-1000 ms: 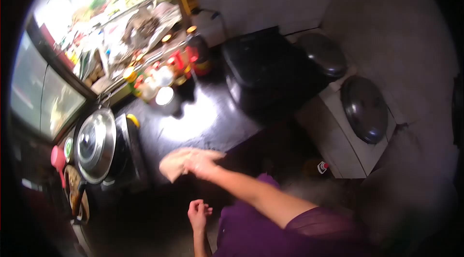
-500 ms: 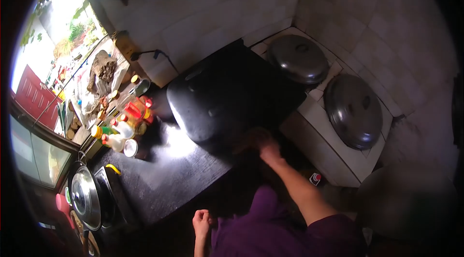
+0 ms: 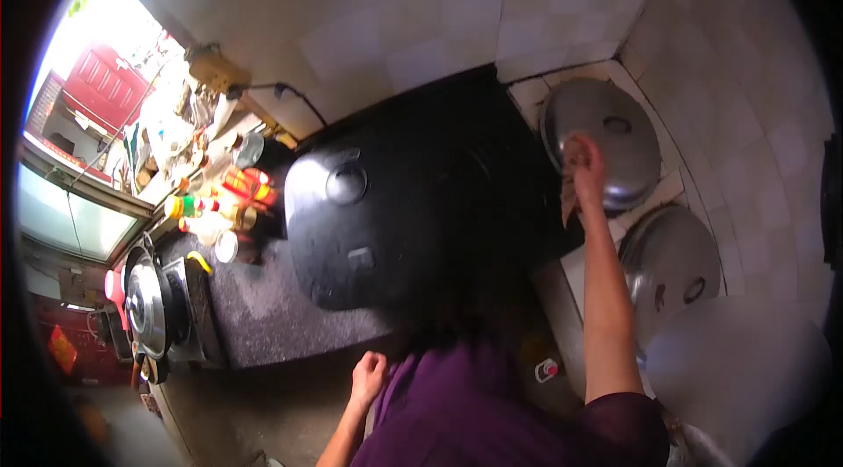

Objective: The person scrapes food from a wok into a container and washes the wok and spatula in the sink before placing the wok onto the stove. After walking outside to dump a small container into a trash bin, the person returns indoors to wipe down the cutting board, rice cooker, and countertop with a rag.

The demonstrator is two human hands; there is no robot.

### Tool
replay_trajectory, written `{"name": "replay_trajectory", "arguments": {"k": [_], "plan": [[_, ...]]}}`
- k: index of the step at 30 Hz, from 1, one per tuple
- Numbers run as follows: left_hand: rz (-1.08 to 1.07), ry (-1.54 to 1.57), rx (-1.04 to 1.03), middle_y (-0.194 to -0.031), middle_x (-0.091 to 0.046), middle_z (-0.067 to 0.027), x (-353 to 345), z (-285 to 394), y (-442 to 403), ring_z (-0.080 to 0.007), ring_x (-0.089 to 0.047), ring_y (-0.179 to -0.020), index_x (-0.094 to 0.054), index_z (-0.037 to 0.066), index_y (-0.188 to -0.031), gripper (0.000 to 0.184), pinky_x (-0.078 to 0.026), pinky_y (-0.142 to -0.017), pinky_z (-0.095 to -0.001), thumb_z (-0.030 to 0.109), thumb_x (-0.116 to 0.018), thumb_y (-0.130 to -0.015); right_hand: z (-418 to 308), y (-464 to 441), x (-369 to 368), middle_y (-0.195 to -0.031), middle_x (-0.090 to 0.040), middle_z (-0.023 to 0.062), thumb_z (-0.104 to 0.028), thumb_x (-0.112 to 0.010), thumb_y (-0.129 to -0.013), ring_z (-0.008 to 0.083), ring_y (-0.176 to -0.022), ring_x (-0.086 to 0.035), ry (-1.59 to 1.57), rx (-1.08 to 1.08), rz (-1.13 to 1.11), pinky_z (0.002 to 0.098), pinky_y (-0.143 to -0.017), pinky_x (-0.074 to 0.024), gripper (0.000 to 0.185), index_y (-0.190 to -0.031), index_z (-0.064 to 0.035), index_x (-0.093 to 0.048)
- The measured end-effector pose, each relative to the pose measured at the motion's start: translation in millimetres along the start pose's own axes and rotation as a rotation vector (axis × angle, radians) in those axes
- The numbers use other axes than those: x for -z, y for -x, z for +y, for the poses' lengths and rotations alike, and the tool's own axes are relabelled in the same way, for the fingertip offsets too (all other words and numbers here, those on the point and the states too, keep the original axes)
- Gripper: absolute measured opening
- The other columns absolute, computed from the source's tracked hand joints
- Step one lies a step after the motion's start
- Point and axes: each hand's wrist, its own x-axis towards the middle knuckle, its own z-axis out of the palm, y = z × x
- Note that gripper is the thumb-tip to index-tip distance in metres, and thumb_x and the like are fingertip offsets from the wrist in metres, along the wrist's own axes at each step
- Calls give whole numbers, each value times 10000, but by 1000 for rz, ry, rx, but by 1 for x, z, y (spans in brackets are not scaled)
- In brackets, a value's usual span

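My right hand is closed around a crumpled brownish cloth, part of which hangs below the fingers. Both are over the left edge of the far oval metal lid; whether the cloth touches the lid I cannot tell. A second metal lid lies nearer, right of my forearm. By the front of the purple shirt, my left hand is held with its fingers curled and nothing visible in it. A dark rounded appliance, like a rice cooker, stands on the speckled counter between the hands.
Several bottles and jars crowd the counter by the window. At the left, a lidded pan sits on a stove. A power strip with a cable is near the wall. A blurred pale round shape fills the lower right.
My right hand has risen from the dark counter's front edge to the far metal lid, and the cloth now shows in it. The view has shifted; my left hand remains near the shirt.
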Motion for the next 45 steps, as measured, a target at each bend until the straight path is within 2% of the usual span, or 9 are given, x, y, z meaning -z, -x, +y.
{"name": "replay_trajectory", "arguments": {"k": [2,4,7,14,17,20,27,33,45], "plan": [[41,64,102,-759,-651,-87,-5,25,4,-142,-605,-690,-610,2,-873,195,-498,-638,-295,194,-600,-910,-10,-46,-45,-1191,-597,149,63,-449,-827,273,-1136,-552,39,256,6,331,-983,-406,468,-1274,-53,-528],[91,71,156,-771,-657,-90,-9,38,7,-141,-610,-712,-614,-7,-878,188,-502,-662,-300,179,-604,-902,-56,-71,-68,-1182,-595,203,-3,-463,-834,366,-1160,-529,148,-118,-350,371,-1018,-389,515,-1338,-110,-483],[134,118,212,-787,-660,-90,-15,5,10,-141,-617,-737,-629,0,-891,158,-504,-690,-296,157,-615,-881,103,-77,-177,-1157,-602,193,-75,-512,-840,378,-1112,-545,675,386,-491,454,-1032,-370,492,-1327,-150,-501],[288,353,245,-665,-541,-52,5,24,11,-138,-553,-526,-520,26,-867,47,-492,-461,-283,44,-536,-908,35,-58,-90,-1022,-662,120,-130,-700,-681,356,-915,-624,602,531,-678,448,-793,-505,227,-908,-113,-695],[495,504,242,-738,-564,-78,26,24,-7,-171,-605,-535,-508,30,-938,63,-511,-457,-294,77,-543,-915,53,-60,-130,-1080,-648,139,-127,-666,-723,336,-1007,-614,465,137,-582,415,-872,-498,252,-970,-84,-690],[616,530,236,-741,-573,-85,47,49,-12,-180,-621,-523,-488,29,-946,135,-498,-430,-269,129,-575,-919,46,-59,-174,-1089,-646,132,-120,-612,-782,325,-1023,-613,382,356,-790,377,-884,-499,208,-975,-103,-684],[845,340,-251,-562,-537,-31,145,175,-43,-105,-535,-467,-464,48,-671,274,-427,-447,-264,118,-630,-877,-229,-42,-205,-801,-649,85,-261,-576,-911,122,-647,-610,-394,-36,-928,262,-558,-511,304,-969,28,-647],[1084,-98,-563,-709,-583,-85,237,289,-151,-156,-588,-635,-577,25,-829,361,-484,-595,-332,345,-742,-797,-370,39,-245,-732,-642,41,-247,-591,-916,81,-502,-566,-708,-176,-1223,176,-400,-367,221,-890,-33,-641],[856,-16,-453,-1015,-631,-262,302,412,-291,-399,-618,-989,-537,-33,-1129,688,-489,-856,-449,426,-748,-662,-427,61,-455,-898,-652,97,-280,-518,-950,202,-752,-628,-1352,-807,-1010,354,-657,-537,266,-1062,-44,-566]]}}
